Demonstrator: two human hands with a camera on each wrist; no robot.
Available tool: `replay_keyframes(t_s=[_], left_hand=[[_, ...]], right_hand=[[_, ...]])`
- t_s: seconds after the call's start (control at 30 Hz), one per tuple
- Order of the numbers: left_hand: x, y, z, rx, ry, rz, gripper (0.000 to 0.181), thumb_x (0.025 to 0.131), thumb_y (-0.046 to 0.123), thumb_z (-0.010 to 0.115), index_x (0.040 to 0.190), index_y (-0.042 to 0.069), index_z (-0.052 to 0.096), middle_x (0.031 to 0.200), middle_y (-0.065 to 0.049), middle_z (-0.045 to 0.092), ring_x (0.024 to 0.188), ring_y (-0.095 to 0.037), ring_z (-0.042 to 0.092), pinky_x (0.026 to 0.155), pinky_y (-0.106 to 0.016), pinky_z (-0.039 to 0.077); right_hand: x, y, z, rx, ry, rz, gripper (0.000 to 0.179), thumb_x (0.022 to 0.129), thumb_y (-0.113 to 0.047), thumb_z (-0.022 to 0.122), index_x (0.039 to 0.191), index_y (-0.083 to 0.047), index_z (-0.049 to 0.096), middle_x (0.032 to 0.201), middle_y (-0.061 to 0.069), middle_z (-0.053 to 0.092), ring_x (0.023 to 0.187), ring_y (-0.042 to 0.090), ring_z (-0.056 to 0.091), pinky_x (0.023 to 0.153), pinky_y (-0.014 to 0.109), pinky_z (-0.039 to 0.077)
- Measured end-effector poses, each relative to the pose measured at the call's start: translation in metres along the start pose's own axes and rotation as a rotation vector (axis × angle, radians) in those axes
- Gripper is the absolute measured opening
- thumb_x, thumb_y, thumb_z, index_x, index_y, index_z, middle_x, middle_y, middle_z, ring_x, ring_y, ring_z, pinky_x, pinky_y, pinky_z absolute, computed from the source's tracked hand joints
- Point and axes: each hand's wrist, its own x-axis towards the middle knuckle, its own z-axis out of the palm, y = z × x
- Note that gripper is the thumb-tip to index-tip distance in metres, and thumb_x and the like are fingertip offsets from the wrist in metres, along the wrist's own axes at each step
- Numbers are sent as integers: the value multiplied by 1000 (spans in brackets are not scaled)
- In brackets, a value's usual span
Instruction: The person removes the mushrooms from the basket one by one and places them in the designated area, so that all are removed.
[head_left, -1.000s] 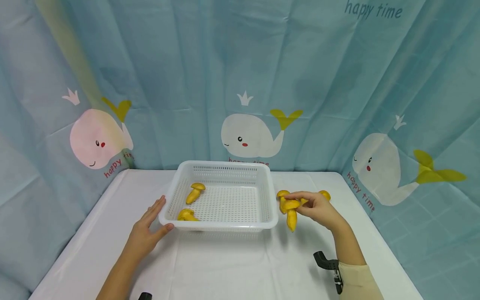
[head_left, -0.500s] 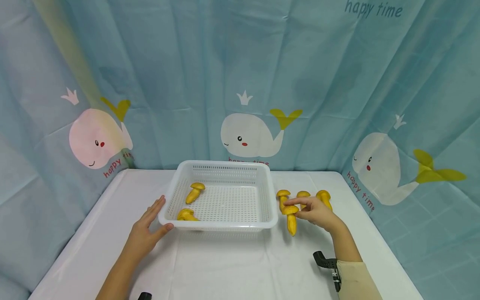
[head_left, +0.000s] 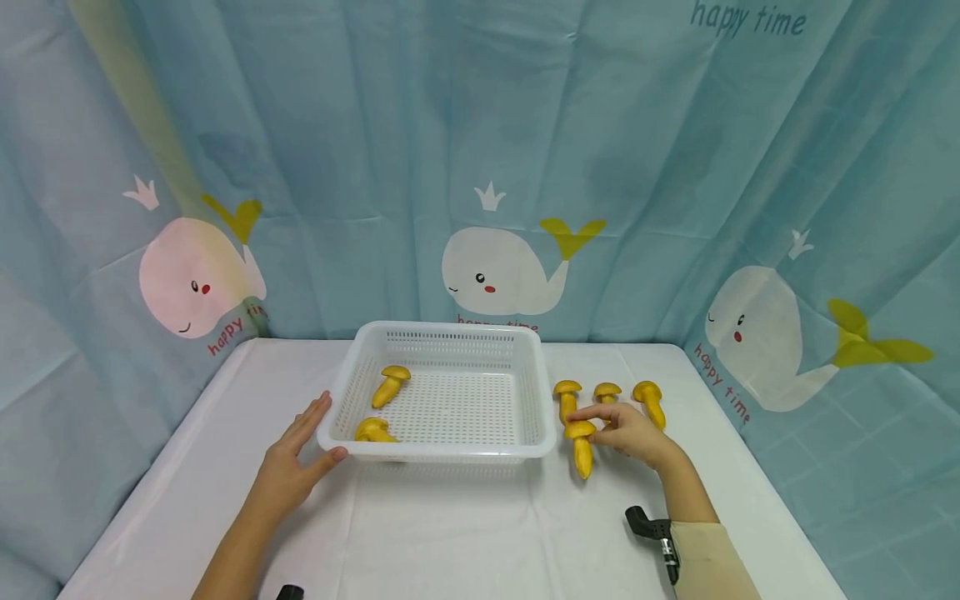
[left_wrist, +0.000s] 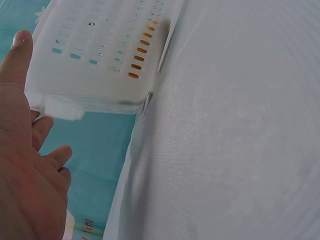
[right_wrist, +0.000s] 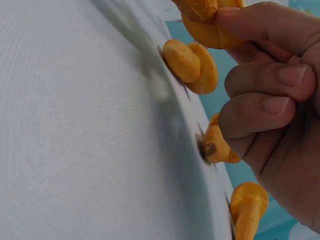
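Note:
A yellow mushroom [head_left: 582, 450] hangs cap-up from my right hand [head_left: 628, 432], pinched between thumb and fingers at its cap. The right wrist view shows that pinch on the mushroom [right_wrist: 207, 22] at the top, with the other fingers curled. Behind the hand lie three more yellow mushrooms, a left one [head_left: 567, 398], a partly covered middle one [head_left: 607, 390] and a right one [head_left: 649, 402]. My left hand [head_left: 288, 471] rests against the left front corner of a white perforated basket [head_left: 450, 452], fingers extended. Two mushrooms lie in the basket, one [head_left: 391, 386] farther back and one [head_left: 375, 430] half hidden by the front rim.
A white cloth covers the table [head_left: 450, 533]. A blue curtain [head_left: 375, 167] with whale prints hangs along the back and sides. Black wrist mounts show near the right sleeve [head_left: 708, 554] and at the bottom edge.
My right hand has moved slightly toward me with the mushroom, lowering it in the head view and uncovering the mushrooms behind. The left hand and basket have stayed put.

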Motion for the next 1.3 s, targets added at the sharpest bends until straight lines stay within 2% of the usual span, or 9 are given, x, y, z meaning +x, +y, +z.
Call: replay_keyframes(t_s=[0.13, 0.33, 0.47, 0.83, 0.97, 1.3], left_hand=[[0, 1, 0, 2, 2, 1, 89, 87, 32, 82, 161, 32, 33, 167, 3, 31, 155, -1, 19, 125, -14, 12], [0, 1, 0, 5, 14, 17, 89, 87, 30, 83, 161, 30, 34, 166, 3, 32, 150, 11, 17, 122, -9, 11], [-1, 0, 0, 6, 15, 19, 89, 87, 32, 83, 161, 29, 35, 166, 3, 32, 148, 14, 16, 122, -9, 11], [0, -2, 1, 5, 20, 31, 89, 86, 31, 83, 161, 28, 36, 166, -3, 35, 150, 11, 18, 121, -7, 11], [0, -1, 1, 5, 20, 30, 88, 86, 32, 83, 161, 28, 36, 166, 0, 34, 147, 16, 16, 120, -7, 11], [0, 0, 0, 6, 21, 35, 88, 86, 31, 83, 161, 26, 36, 166, 2, 33, 146, 17, 15, 120, -6, 11]], right_hand=[[2, 6, 1, -1, -29, -4, 41, 89, -8, 74, 128, -20, 73, 119, 8, 74, 43, 9, 32, 41, 18, 32], [3, 12, 3, -12, -55, -8, 41, 90, -6, 73, 128, -20, 73, 114, 3, 76, 42, 9, 31, 42, 18, 32], [3, 15, 3, -13, -70, -3, 42, 89, -4, 72, 129, -17, 72, 113, 4, 76, 42, 8, 31, 42, 18, 32], [3, 18, 5, -8, -84, 6, 44, 87, -4, 73, 130, -14, 72, 116, 10, 74, 43, 9, 30, 42, 18, 32], [4, 20, 4, -17, -91, 0, 43, 88, -4, 73, 130, -15, 71, 117, 9, 74, 42, 8, 29, 42, 18, 31], [4, 21, 2, -10, -112, 10, 45, 88, -6, 74, 132, -16, 70, 119, 9, 73, 41, 9, 31, 41, 19, 32]])
